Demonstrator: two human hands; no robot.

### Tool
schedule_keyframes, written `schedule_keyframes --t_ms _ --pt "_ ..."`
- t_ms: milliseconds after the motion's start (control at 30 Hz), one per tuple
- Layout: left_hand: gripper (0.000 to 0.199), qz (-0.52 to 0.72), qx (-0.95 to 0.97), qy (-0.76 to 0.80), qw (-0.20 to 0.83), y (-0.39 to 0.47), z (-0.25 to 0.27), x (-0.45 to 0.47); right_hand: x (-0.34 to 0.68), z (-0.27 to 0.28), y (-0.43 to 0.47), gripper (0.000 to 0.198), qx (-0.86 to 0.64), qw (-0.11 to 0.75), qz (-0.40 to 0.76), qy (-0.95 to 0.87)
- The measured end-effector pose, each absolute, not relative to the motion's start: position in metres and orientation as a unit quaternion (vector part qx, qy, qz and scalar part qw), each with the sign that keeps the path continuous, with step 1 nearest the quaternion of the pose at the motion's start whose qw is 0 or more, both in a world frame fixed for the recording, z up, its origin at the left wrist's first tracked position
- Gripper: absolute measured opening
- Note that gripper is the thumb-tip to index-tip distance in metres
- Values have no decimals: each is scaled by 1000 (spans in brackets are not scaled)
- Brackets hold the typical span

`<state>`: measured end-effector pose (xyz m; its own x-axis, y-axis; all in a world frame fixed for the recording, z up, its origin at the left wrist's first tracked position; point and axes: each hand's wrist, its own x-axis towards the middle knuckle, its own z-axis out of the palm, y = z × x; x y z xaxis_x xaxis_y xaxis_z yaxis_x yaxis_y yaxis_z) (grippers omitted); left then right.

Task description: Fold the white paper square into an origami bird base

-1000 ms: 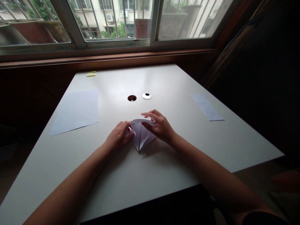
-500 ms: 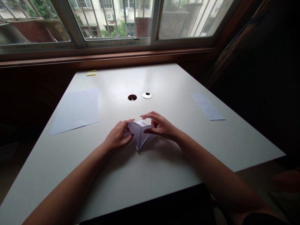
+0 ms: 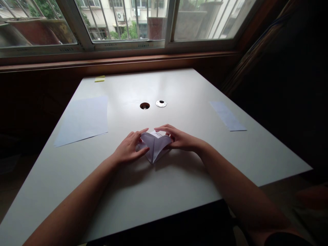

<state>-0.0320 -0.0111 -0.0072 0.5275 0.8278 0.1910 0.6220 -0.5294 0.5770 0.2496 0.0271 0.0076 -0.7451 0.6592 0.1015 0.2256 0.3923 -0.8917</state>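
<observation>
- Right hand (image 3: 180,139) has shifted, its thumb slipping behind the near right flap of the folded paper (image 3: 159,147).
- Left hand (image 3: 130,146), half curled, holds the left side, thumb across the front; the right, half closed, holds the other.
- Paper's between them, on the surface (image 3: 159,191).
- Window frame (image 3: 125,45) lettering: too small to read.

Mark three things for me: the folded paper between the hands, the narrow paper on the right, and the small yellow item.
Folded paper (image 3: 156,147), head view: front face, beside the centre crease.
Narrow paper (image 3: 227,117), head view: middle of its upper face.
Yellow item (image 3: 99,79), head view: middle of its visible surface.
</observation>
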Motion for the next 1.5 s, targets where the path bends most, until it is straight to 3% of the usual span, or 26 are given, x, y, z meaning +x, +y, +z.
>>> schedule_keyframes --t_ms 667,1100,1500 --pt "68 244 852 420 194 -7 -17 -32 242 15 24 62 -304 208 458 -809" --pt "63 243 837 467 152 -7 -21 -29 225 -15 26 75 -299 264 314 -862" --pt "73 235 825 503 103 -12 -25 -25 212 -19 20 85 -356 292 244 -853"
